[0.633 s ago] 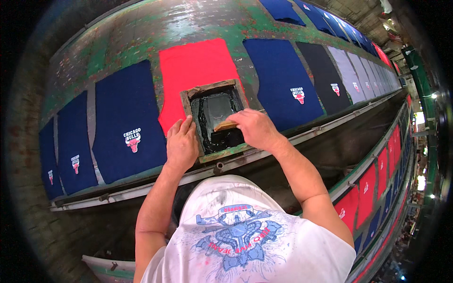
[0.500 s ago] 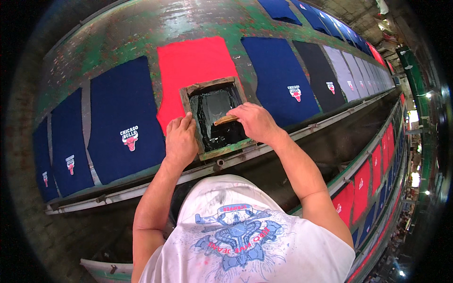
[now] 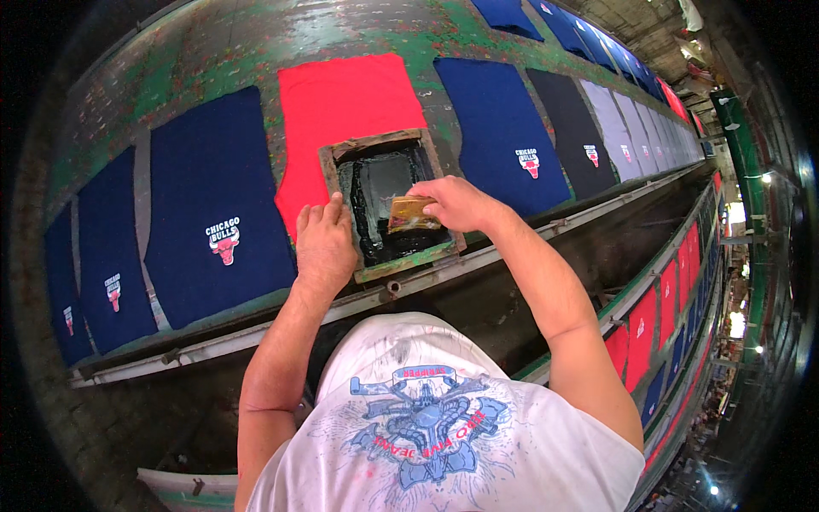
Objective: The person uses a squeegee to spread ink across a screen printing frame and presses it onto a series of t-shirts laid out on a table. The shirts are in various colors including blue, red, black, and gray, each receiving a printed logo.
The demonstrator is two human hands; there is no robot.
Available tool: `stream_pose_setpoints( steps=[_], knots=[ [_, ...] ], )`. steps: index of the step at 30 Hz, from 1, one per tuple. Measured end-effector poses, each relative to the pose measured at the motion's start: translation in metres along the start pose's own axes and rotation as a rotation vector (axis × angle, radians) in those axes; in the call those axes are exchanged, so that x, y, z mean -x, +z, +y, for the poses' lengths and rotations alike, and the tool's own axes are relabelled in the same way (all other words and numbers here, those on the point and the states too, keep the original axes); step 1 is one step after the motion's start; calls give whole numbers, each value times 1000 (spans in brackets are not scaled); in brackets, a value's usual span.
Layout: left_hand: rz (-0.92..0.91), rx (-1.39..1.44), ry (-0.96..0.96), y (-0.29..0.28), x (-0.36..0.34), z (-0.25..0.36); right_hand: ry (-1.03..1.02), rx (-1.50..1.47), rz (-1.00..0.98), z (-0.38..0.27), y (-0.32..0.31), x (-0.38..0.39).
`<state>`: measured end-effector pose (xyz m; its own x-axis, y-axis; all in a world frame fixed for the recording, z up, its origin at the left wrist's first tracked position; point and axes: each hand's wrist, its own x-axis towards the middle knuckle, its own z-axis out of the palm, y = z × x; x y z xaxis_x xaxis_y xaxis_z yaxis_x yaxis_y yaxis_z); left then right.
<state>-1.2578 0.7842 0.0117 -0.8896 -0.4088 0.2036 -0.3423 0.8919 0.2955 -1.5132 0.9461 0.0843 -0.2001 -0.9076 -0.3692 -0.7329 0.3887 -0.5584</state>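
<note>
A wooden screen printing frame (image 3: 429, 253) with wet black ink in it lies over the lower part of a red fabric piece (image 3: 350, 94). My left hand (image 3: 324, 243) grips the frame's left side, its fingertips along the wood. Inside the frame, my right hand (image 3: 454, 205) holds a small yellowish squeegee (image 3: 411, 215), fingers closed around its upper right edge. The squeegee is tilted, with its flat face showing, above the inked mesh (image 3: 388, 179). Whether its lower edge touches the mesh I cannot tell.
Dark blue fabric pieces (image 3: 209, 154) with small bull prints lie on both sides along the green table (image 3: 196, 77). Black and grey pieces (image 3: 567, 119) follow to the right. A metal rail (image 3: 324, 314) edges the table, and another table with red pieces (image 3: 641, 341) stands at the right.
The squeegee has turned from nearly edge-on to showing its broad face, as my right hand tilted. My left hand stays at the frame. The whole view has shifted slightly.
</note>
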Motion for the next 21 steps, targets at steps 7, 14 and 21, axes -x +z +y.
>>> stream_pose_setpoints(
  steps=[7, 14, 21],
  knots=[
    [24, -35, -87, 0, -1, 13, -113, -60, -294, 24, -2, -46],
    [38, -72, -164, 0, -1, 26, -171, -184, -485, 42, 2, -79],
    [52, -107, -200, 4, -1, 32, -118, -494, -566, 56, 1, -85]
  ],
)
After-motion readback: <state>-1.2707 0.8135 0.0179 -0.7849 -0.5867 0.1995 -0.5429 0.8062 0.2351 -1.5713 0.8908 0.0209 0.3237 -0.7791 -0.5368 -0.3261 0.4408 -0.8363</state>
